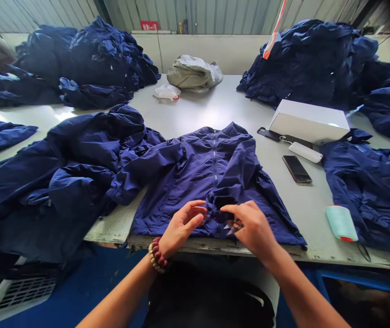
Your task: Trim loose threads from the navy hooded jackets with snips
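Observation:
A navy blue zip jacket lies flat in front of me, its collar pointing away and one sleeve folded down over the front. The cuff of that sleeve stands between my two hands. My left hand, with a bead bracelet at the wrist, has its fingers loosely curved and apart, their tips at the cuff's left edge. In my right hand is a small pair of thread snips, blades pointing left; its index finger reaches to the cuff's right side. The snips' handles are mostly hidden by the fingers.
Navy garments are heaped at left, back left, back right and right. To the right are a white box, a power bank, a phone and a thread cone. A grey-green bundle sits behind.

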{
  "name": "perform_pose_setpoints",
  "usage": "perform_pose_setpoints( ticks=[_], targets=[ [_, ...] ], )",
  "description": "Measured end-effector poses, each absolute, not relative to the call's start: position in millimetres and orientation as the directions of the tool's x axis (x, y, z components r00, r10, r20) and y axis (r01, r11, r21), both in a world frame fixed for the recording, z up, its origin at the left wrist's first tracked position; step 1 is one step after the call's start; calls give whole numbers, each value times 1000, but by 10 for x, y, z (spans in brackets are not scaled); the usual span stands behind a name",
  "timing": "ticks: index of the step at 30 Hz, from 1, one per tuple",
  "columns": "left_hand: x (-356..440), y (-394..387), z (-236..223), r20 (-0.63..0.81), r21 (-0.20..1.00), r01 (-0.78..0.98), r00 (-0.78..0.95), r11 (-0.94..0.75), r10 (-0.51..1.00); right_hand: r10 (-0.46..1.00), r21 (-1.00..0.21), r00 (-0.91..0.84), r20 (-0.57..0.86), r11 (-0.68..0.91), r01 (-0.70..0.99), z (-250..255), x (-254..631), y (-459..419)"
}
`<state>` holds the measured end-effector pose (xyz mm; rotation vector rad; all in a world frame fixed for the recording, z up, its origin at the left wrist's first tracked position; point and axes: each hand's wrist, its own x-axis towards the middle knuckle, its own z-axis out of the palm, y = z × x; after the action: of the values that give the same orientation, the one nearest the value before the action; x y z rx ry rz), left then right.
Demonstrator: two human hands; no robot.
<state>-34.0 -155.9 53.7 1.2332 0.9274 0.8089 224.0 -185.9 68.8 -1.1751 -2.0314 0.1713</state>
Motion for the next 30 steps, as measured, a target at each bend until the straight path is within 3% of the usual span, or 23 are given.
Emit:
perform_pose_setpoints(
  ticks=[5,11,15,21,25,28,30],
  targets=[
    [-194,-1492,331,-262,964,62,343,257,902,932,-721,-231,278,361,591,330,1920,-2104],
    [-152,-1486,252,-257,966,127,332,227,908,992,-907,-44,118,125,402,335,1997,-2289],
    [-105,-1531,341,-188,982,89,353,167,917,986,-917,145,85,20,397,393,2031,-2216],
    [-29,-1692,451,-100,995,60,335,85,937,973,-880,180,143,42,473,435,2007,-2191],
    [-27,-1769,447,10,967,242,263,-76,965,971,-858,169,168,60,511,359,2015,-2250],
    [-35,-1817,422,118,876,428,253,-221,960,966,-857,175,188,75,510,322,1999,-2298],
    [-34,-1846,398,122,851,466,274,-242,954,963,-855,173,208,94,509,329,1965,-2328]
  ],
)
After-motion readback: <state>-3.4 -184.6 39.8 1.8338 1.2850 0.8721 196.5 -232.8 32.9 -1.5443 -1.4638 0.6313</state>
